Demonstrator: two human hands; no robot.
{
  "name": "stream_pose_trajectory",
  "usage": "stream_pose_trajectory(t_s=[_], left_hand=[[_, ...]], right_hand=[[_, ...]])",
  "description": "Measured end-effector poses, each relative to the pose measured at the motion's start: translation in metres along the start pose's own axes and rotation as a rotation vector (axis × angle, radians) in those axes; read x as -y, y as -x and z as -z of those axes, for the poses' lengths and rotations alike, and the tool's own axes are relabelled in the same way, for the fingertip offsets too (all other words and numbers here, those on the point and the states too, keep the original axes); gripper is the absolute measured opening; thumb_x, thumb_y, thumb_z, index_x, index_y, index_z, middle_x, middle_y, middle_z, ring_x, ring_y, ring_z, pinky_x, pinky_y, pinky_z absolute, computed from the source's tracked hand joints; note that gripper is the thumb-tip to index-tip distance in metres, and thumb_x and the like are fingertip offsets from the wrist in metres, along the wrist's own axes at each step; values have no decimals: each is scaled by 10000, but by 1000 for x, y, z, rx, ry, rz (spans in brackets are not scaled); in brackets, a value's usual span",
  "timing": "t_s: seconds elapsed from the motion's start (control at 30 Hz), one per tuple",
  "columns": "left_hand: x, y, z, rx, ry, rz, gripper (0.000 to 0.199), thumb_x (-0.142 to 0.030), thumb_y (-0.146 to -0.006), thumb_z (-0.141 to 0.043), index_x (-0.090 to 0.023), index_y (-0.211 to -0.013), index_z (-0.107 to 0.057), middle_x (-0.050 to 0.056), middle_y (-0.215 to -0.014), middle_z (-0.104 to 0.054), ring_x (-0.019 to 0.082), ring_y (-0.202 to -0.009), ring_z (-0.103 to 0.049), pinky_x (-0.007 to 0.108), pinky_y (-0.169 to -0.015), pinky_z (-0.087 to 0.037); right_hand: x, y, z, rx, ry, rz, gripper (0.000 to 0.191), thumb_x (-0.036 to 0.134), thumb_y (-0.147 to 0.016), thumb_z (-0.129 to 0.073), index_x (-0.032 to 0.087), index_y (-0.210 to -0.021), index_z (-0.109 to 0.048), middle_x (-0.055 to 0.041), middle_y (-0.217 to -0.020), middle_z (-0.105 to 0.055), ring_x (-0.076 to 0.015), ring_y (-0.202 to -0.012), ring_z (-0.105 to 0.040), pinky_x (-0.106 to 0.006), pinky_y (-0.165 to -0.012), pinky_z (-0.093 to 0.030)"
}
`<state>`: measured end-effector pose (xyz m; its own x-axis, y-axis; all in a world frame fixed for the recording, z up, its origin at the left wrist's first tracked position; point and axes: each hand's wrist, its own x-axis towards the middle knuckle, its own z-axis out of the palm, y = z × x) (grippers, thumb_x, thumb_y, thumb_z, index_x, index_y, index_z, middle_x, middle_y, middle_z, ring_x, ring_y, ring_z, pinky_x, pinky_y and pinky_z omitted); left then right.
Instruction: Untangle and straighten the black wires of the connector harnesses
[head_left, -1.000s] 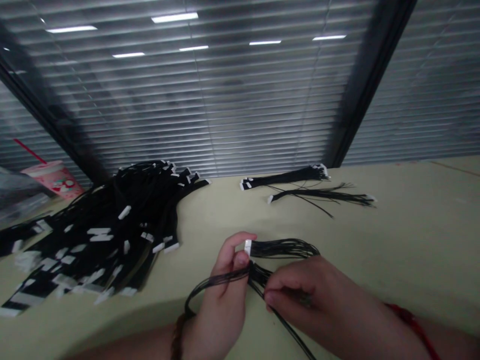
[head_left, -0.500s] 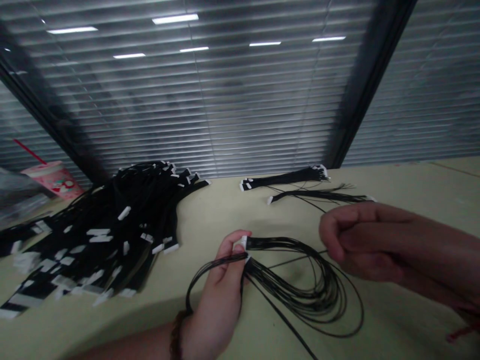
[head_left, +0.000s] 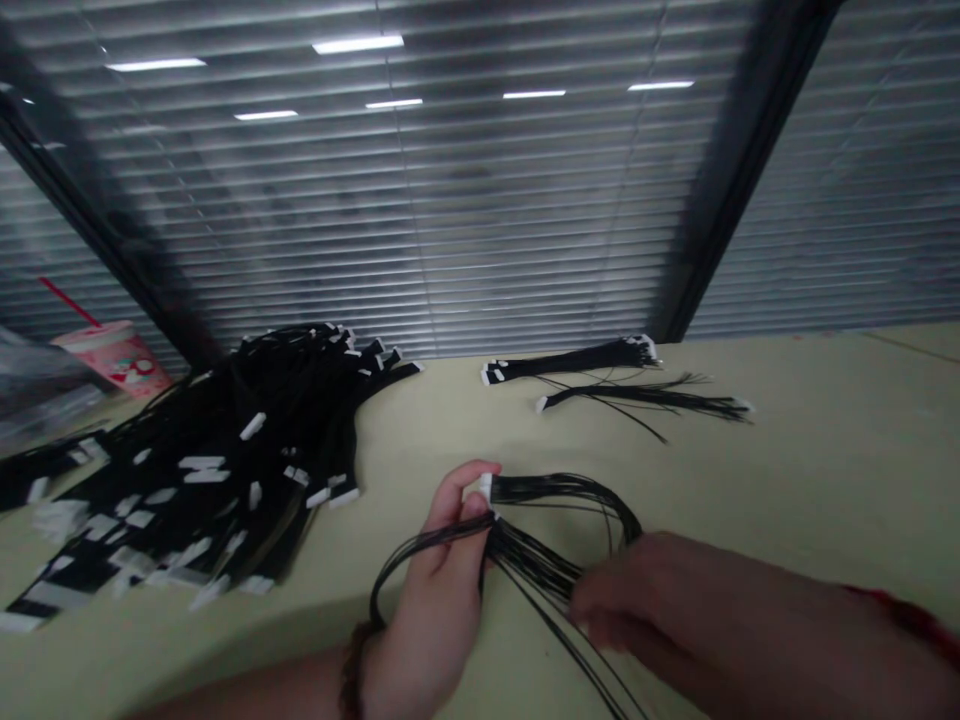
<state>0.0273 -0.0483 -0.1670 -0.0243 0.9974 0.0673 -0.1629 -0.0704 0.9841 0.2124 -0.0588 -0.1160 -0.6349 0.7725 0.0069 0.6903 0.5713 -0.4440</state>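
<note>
- The left hand (head_left: 442, 590) pinches a white plug (head_left: 486, 488) between thumb and finger, over the table (head_left: 825, 450).
- Black wires (head_left: 562, 487) stretch from the plug toward the right hand (head_left: 660, 600).
- The right hand is blurred, curled at the wires; whether it grips them, I cannot tell.
- A cable pile (head_left: 292, 400) lies left.

The blurred right hand (head_left: 660, 605) partly hides wires (head_left: 555, 488).

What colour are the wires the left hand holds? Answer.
The wires are black, clearest in the head view.
</note>
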Motion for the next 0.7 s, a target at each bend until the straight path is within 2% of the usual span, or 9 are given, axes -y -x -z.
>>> stream_pose_trajectory(t_s=[0.13, 0.23, 0.37, 0.53, 0.7], left_hand=[[-6, 2, 0, 7, -122, -55, 167, -308, -924, -469, -253, -1025, -590, -6, -982, -627, 135, -914, -560, 198, -804, -429], [-7, 3, -1, -3, -151, -88, 158, -301, -924, -468, -263, -1010, -595, -14, -966, -633, 124, -893, -563, 180, -788, -436], [-8, 3, -3, 0, -132, -104, 148, -294, -915, -482, -257, -997, -600, -12, -941, -642, 124, -870, -570, 180, -773, -450], [-6, 5, -4, 25, -78, -85, 139, -312, -896, -517, -242, -969, -614, -2, -896, -655, 135, -843, -580, 197, -762, -460], [-2, 7, -3, 71, -50, -136, 121, -317, -883, -549, -247, -955, -618, -17, -847, -645, 124, -806, -573, 185, -731, -455]], right_hand=[[11, -19, -9, 20, -295, -58, 258, 73, -816, -433, 145, -571, -397, 65, -535, -398, -47, -517, -375, -164, -499, -265], [16, -23, -16, 0, -373, -47, 265, 79, -828, -429, 145, -579, -370, 69, -544, -360, -42, -533, -351, -158, -511, -266], [16, -22, -17, -23, -431, -57, 234, 85, -804, -454, 151, -581, -421, 71, -537, -381, -44, -535, -362, -166, -515, -267], [21, -24, -23, -107, -421, -136, 226, 126, -788, -452, 148, -564, -465, 54, -530, -419, -55, -520, -367, -181, -494, -256], [21, -25, -28, -147, -456, -177, 170, 126, -721, -473, 149, -589, -578, 34, -543, -530, -66, -516, -427, -175, -492, -301]])
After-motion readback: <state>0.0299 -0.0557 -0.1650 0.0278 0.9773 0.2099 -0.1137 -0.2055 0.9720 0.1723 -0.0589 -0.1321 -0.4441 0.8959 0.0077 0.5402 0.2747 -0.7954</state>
